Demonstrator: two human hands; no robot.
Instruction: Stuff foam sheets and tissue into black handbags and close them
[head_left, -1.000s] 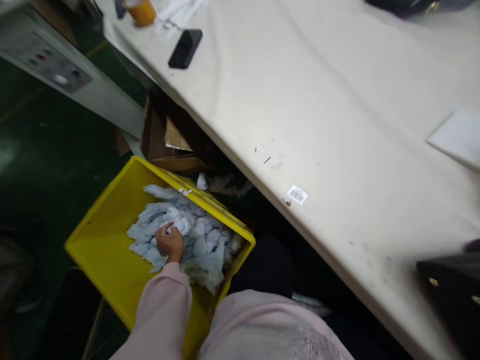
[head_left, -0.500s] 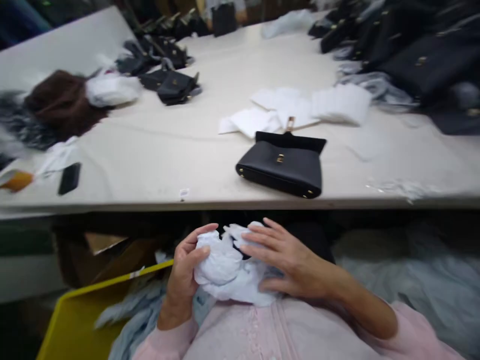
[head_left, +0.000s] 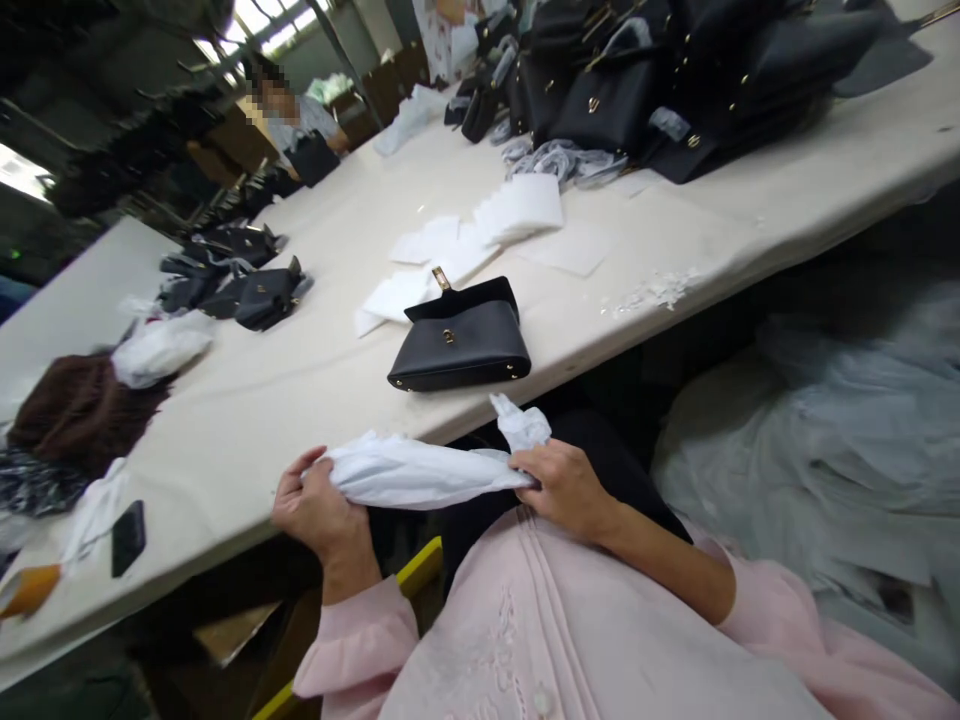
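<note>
A crumpled length of white tissue paper (head_left: 420, 474) is stretched between my two hands, just in front of the table edge. My left hand (head_left: 319, 505) grips its left end, fingers closed around it. At the other end my right hand (head_left: 566, 488) pinches the paper, and a bunched tip sticks up above the fingers. Beyond them, near the table's front edge, a black handbag (head_left: 465, 342) lies with its flap open and a gold clasp showing. Behind the bag are several white sheets (head_left: 517, 210), some stacked.
Black bags (head_left: 615, 100) are piled at the back right, with more bags (head_left: 259, 290) at the left. A phone (head_left: 128, 540), a tape roll (head_left: 30, 590) and brown cloth (head_left: 82, 415) lie on the left. A person (head_left: 300, 125) is at the far end. Pale sheeting (head_left: 810, 460) is heaped at right.
The tissue paper has gone from a loose bundle to a stretched strip as my hands moved apart. My right hand has closed on it. The view has tilted and turned right.
</note>
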